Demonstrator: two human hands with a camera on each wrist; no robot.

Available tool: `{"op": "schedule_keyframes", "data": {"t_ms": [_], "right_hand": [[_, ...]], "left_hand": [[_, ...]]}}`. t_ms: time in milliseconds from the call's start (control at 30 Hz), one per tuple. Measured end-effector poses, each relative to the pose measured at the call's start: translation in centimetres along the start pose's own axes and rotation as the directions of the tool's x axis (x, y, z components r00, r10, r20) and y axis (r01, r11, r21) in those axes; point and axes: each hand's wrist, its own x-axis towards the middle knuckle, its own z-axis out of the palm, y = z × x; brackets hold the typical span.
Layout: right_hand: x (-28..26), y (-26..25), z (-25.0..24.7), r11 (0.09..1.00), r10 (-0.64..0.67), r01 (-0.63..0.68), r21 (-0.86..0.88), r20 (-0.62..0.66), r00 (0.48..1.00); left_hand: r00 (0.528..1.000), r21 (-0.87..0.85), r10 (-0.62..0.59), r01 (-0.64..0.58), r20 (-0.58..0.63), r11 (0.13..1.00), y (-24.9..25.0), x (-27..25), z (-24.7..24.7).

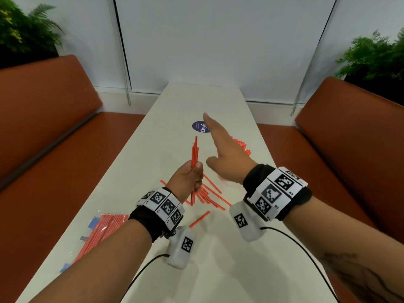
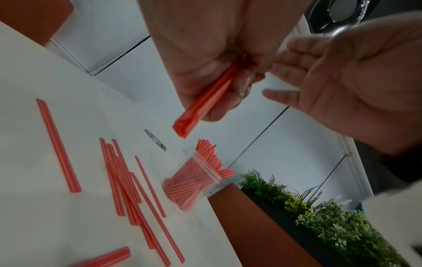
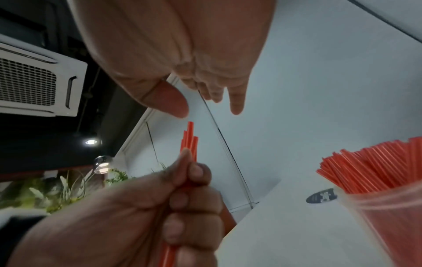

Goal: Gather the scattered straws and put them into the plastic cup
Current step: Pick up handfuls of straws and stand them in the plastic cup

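My left hand grips an upright bundle of red straws above the white table; the same bundle shows in the left wrist view. Just to its right my right hand hangs open with straight fingers and holds nothing. A clear plastic cup packed with red straws stands on the table; in the head view only its straw tips show behind my right hand. Several loose straws lie scattered under my left hand, and one straw lies nearer me.
A plastic bag of red straws lies at the table's left edge. A dark round sticker marks the table's middle. Orange benches flank both sides, with plants behind them and a white wall at the far end.
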Motion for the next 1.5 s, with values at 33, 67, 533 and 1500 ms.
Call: {"op": "schedule_keyframes", "data": {"t_ms": [33, 67, 533, 1500], "right_hand": [[0.2, -0.1, 0.0, 0.997, -0.009, 0.015, -0.074, 0.085, 0.996], [0.3, -0.1, 0.1, 0.988, -0.007, 0.032, -0.152, 0.164, 0.987], [0.4, 4.6, 5.4, 0.975, 0.121, -0.067, -0.214, 0.25, 0.961], [0.4, 3.9, 5.7, 0.911, 0.286, -0.356, 0.207, 0.304, 0.909]], "left_hand": [[1.0, -0.011, -0.012, 0.013, 0.015, 1.0, -0.2, 0.0, 0.0], [0.999, -0.023, -0.025, 0.025, 0.026, 0.999, -0.3, 0.0, -0.1], [0.919, -0.692, -0.395, 0.294, 0.014, 0.66, -1.9, -0.2, -4.4], [0.952, -0.454, -0.298, 0.235, -0.072, 0.859, -3.0, 0.2, 0.3]]}}
